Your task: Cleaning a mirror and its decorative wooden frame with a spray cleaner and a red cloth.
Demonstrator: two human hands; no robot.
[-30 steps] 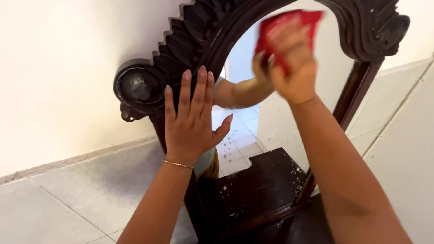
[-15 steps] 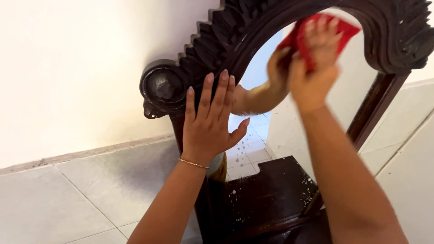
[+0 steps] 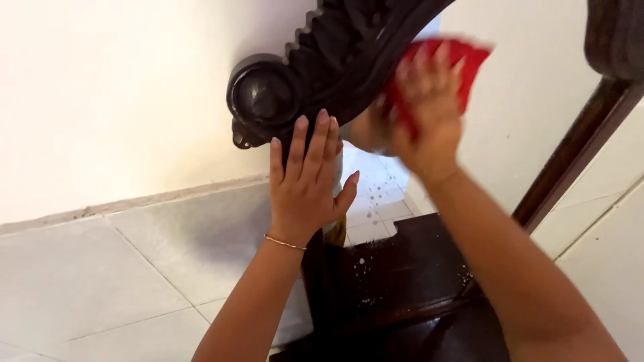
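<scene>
Red cloth on the mirror glass, upper left.

My right hand (image 3: 422,114) presses the red cloth (image 3: 463,60) flat against the mirror (image 3: 530,121), just beside the dark carved frame (image 3: 335,60); my left hand (image 3: 308,181), open and empty, braces that frame lower left.

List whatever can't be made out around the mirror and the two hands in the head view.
- Red cloth: motion-blurred, so its weave and folds are unreadable; the right hand covers most of it.
- Mirror frame: its top arch is cut off by the upper edge; the left hand hides part of its left side.
- Mirror glass: whether streaks remain cannot be told.
- Speckles low on the glass: too small to identify.
</scene>
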